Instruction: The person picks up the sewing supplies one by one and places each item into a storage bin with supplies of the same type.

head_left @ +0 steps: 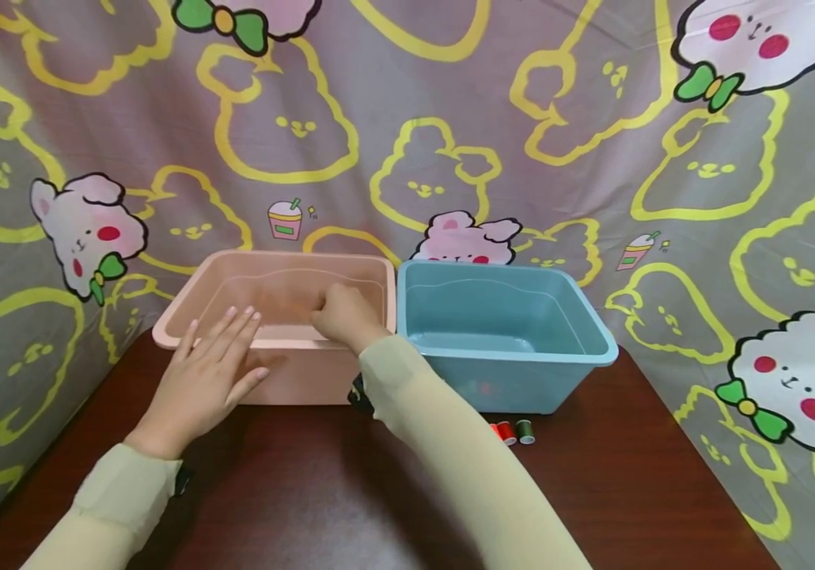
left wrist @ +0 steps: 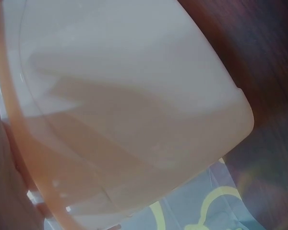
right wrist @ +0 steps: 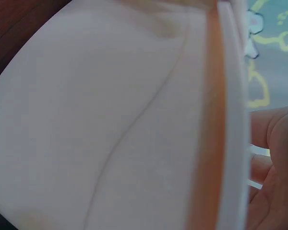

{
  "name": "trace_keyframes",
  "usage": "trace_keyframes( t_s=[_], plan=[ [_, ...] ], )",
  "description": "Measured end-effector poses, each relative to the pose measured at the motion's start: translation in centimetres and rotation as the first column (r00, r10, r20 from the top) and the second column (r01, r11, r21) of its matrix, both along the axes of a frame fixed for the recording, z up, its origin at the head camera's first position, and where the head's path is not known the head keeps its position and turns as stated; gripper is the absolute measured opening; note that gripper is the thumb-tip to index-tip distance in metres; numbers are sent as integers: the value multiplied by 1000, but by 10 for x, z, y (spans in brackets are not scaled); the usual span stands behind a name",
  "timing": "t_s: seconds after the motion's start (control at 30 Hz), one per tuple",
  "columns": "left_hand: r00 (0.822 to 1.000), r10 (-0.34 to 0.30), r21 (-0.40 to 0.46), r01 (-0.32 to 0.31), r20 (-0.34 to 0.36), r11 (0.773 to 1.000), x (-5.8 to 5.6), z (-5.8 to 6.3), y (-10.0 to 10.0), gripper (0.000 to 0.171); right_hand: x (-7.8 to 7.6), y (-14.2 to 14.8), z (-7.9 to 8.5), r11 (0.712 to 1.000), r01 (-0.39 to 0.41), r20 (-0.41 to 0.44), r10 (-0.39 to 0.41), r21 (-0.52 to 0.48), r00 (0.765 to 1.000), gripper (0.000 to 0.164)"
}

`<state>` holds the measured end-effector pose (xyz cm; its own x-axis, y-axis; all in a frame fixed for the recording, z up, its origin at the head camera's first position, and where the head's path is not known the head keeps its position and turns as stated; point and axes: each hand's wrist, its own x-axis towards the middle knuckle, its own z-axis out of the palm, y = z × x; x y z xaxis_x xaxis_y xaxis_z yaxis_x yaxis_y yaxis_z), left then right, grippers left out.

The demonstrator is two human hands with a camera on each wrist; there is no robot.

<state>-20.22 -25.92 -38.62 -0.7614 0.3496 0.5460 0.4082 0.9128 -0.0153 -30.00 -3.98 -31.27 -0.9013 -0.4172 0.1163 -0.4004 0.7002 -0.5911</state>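
Nearest me, two pale sleeves stretch over the dark brown table. On the right, just this side of the blue bin, a red spool and a dark green spool lie close together, a sliver of orange-red beside them; the right forearm passes to their left.

Farther in, the left hand stretches its fingers straight across the near rim of the pink bin, toward its left end; it grasps nothing I can see. The right hand hangs over the same bin's right half, past the near rim, fingers curled in. Whether they hold anything, I cannot tell.

The pink bin lies directly beneath both hands, its long side running left to right. The blue bin stands just beside it on the right, nearer the right hand. Behind both is the cartoon-patterned cloth.
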Motion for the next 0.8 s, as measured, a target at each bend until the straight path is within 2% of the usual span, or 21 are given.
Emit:
trace_keyframes(
  t_s=[0.17,0.37,0.47,0.6,0.8],
  plan=[
    [1000,1,3,-1,4,1000,0,0,-1,73,14,6,6,999,-48,-45,47,-19,998,8],
    [1000,5,4,-5,11,1000,0,1,-1,73,29,13,9,995,-88,-95,84,-36,992,16],
    [1000,9,5,-10,12,1000,1,1,-1,74,37,17,5,992,-108,-151,97,-68,984,21],
    [1000,15,3,-15,17,1000,1,-1,-1,76,49,22,-4,989,-121,-273,94,-82,957,23],
    [1000,12,7,-12,10,1000,1,-1,-2,77,66,32,-12,986,-103,-428,37,-132,903,23]
  ],
)
